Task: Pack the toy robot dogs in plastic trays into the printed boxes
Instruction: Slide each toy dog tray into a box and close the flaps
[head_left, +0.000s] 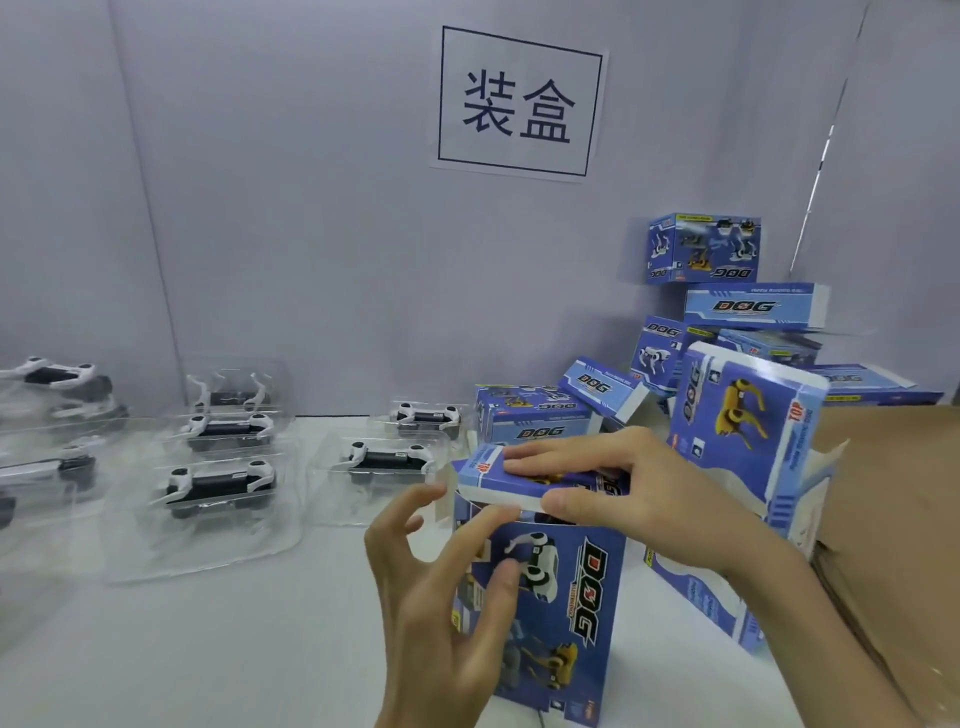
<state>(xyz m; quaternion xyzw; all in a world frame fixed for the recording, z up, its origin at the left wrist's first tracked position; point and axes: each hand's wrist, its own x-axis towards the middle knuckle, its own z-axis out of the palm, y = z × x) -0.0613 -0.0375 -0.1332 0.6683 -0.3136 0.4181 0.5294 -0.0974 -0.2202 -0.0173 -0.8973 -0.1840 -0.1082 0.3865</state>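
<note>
A blue printed "DOG" box (566, 613) stands upright on the white table in front of me. My right hand (623, 488) lies over its top lid flap (498, 480), fingers straight on top and thumb against the flap's front edge. My left hand (447, 582) is at the box's left front, fingertips touching the printed face, fingers spread and bent. What is inside the box is hidden. Several white-and-black toy robot dogs in clear plastic trays (218, 488) lie on the table to the left.
Several more printed boxes (748, 426) are stacked at the back right, one open box leaning beside my right arm. A brown cardboard carton (893, 519) fills the right edge. A paper sign (519, 104) hangs on the grey wall.
</note>
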